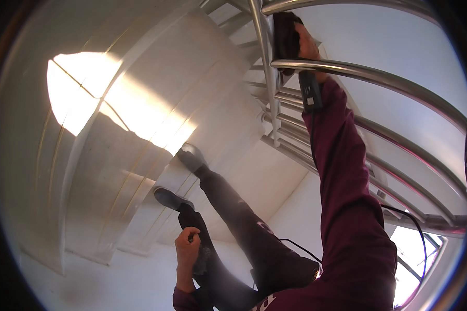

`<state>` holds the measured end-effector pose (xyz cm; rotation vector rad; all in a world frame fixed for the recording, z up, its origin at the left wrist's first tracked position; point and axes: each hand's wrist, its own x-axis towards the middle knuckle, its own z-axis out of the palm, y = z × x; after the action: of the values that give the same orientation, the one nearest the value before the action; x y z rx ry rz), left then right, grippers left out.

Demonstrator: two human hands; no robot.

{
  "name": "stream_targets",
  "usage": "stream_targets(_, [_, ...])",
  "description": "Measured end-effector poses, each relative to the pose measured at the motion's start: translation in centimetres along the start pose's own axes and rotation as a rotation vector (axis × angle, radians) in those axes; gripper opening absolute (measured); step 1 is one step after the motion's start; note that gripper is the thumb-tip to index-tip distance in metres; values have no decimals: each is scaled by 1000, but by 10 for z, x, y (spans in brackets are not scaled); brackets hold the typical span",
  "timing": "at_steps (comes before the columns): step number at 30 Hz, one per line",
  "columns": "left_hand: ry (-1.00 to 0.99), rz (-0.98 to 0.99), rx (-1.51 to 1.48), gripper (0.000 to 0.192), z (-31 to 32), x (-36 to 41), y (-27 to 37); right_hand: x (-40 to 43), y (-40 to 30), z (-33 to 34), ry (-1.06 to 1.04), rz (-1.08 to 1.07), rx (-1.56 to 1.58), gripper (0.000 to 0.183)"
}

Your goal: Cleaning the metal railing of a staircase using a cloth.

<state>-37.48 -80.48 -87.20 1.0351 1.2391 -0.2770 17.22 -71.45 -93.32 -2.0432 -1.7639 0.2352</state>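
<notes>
My right hand [308, 43] is at the top right, pressing a dark brown cloth [286, 39] to the stainless steel post [265, 50] of a stair railing, between two curved rails. A black device [310, 91] with a cable sits at that wrist. My left hand [187, 243] hangs low in front of my left leg, its fingers curled round a small dark item, mostly hidden. A greyish, partly see-through thing [202, 259] shows beside that hand; what it is cannot be told.
Pale stone stair treads [140, 93] with thin gold lines run across the left, with bright sunlight on them. My feet in dark shoes [173, 199] stand on different steps. Several steel rails [393, 83] curve along the right. A white wall [295, 212] and a bright window [416, 256] lie lower right.
</notes>
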Motion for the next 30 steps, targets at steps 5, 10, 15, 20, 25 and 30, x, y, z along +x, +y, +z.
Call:
stream_targets(5, [-44, -18, -68, 12, 17, 15, 4, -44, 42, 15, 105, 294, 332, 40])
stream_targets(10, [-86, 46, -27, 11, 24, 7, 32, -67, -2, 32, 396, 748, 918, 35])
stream_targets(15, [-22, 184, 86, 10, 10, -8, 47, -71, -66, 41, 585, 1152, 429, 26])
stream_targets(20, [25, 141, 226, 11, -11, -11, 53, -36, -140, 25, 400, 707, 445, 25])
stream_targets(25, [38, 214, 208, 12, -5, -3, 39, 34, -120, -9, -91, -55, -493, 36])
stream_targets(30, [24, 69, 106, 12, 3, -10, 23, 8, -93, -1, -413, -345, -737, 11])
